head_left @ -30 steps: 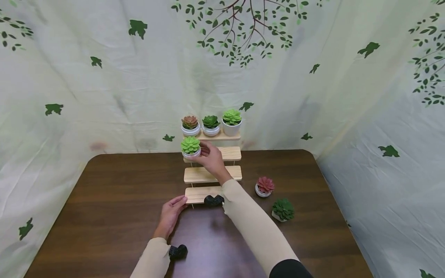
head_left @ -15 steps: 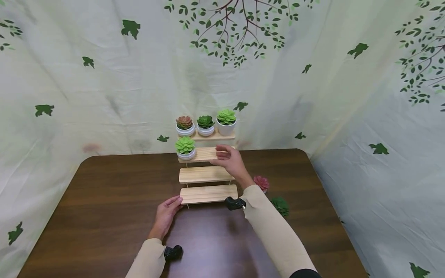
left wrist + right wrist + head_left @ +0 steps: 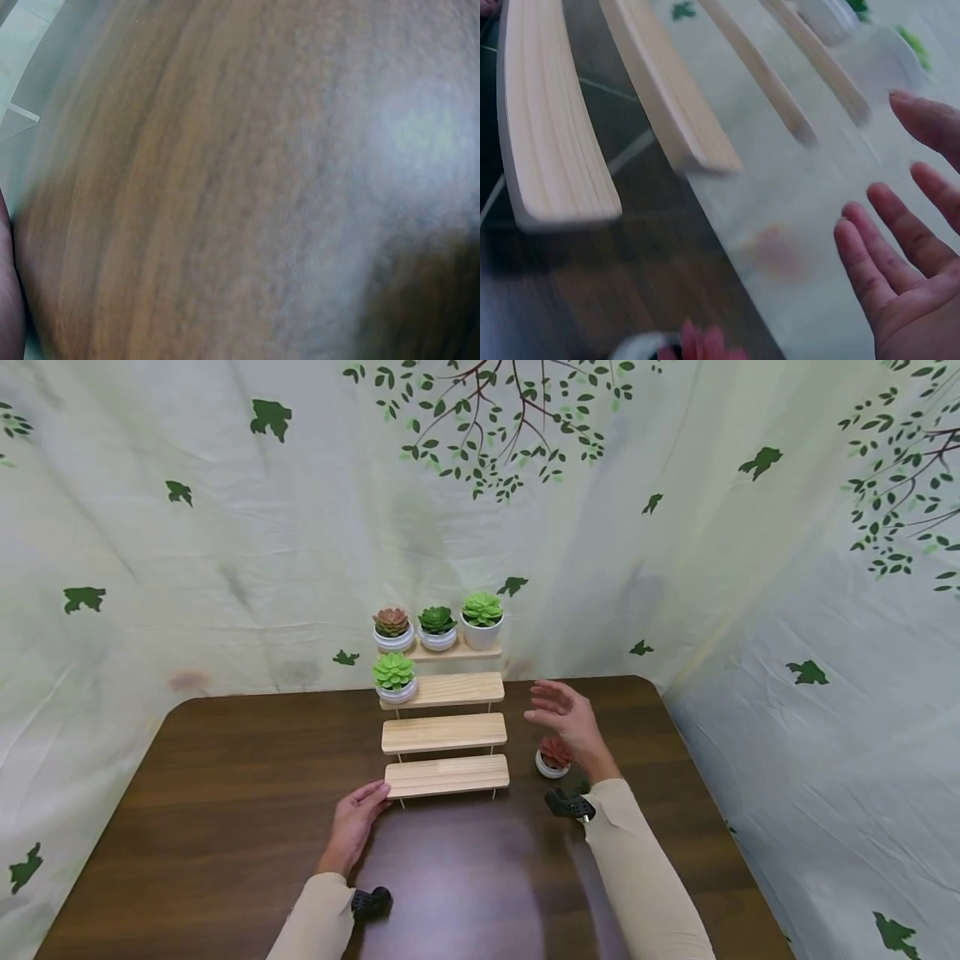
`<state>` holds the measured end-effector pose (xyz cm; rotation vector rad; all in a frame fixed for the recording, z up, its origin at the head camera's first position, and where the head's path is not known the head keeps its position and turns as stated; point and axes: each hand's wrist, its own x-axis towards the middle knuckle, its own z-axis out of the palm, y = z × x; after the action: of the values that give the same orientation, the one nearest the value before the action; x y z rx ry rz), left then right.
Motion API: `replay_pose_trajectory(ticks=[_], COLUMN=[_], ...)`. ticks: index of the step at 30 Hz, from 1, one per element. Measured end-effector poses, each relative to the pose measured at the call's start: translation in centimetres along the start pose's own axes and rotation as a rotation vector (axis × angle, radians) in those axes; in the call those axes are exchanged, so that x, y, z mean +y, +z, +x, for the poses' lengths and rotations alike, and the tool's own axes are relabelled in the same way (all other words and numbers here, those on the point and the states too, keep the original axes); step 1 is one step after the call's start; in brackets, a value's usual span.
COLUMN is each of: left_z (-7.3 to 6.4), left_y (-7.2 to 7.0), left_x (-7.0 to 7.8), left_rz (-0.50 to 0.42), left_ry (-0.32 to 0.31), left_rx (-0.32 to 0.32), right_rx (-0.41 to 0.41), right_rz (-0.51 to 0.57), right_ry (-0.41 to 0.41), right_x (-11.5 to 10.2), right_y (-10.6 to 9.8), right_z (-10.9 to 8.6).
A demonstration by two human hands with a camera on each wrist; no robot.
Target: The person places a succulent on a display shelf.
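Observation:
A light wooden tiered stand (image 3: pixel 445 774) has several stepped shelves. My left hand (image 3: pixel 352 827) pinches the left end of its lowest shelf. A bright green succulent (image 3: pixel 393 671) in a white pot sits at the left of the second shelf from the top. Empty and with fingers loosely spread, my right hand (image 3: pixel 567 722) hovers right of the stand, above a red succulent (image 3: pixel 552 758) in a white pot. In the right wrist view the same hand (image 3: pixel 911 277) is apart from everything. A dark green succulent (image 3: pixel 582 786) is mostly hidden behind the right wrist.
On the top shelf stand a brownish succulent (image 3: pixel 392 624), a dark green succulent (image 3: pixel 437 625) and a light green succulent (image 3: pixel 482 614), all in white pots. The brown table (image 3: pixel 247 793) ends at a leaf-printed curtain (image 3: pixel 315 527). The left wrist view shows mostly blurred tabletop (image 3: pixel 210 195).
My right hand has let go of the bright green succulent on the second shelf and moved right, off the stand toward the red succulent. The left hand stays at the lowest shelf.

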<state>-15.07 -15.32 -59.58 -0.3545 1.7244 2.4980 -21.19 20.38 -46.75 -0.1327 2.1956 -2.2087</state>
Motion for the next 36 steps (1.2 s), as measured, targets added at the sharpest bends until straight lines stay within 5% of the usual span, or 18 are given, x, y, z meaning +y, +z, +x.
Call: replay_pose_trajectory(ticks=[10,18,28,36], left_z=[0.2,0.1,0.1,-0.1], left_y=[0.1,0.1,0.2,0.2], left_x=[-0.4,-0.1,0.2,0.1], left_rz=[-0.008,-0.001,0.006,-0.001], left_ry=[-0.003,-0.021,-0.026,-0.010], left_rx=[-0.002,0.005,-0.001,-0.005], right_rx=[0.012,-0.075,-0.165,-0.114], right_rz=[0.014,-0.039,-0.074,-0.154], right_ry=[0.047,0.012,-0.051,0.073], right_x=[2.4,5.6,8.9,10.5], right_y=[-5.6,-8.2,-9.2,-8.7], right_z=[-4.4,-7.8,-10.8,-11.7])
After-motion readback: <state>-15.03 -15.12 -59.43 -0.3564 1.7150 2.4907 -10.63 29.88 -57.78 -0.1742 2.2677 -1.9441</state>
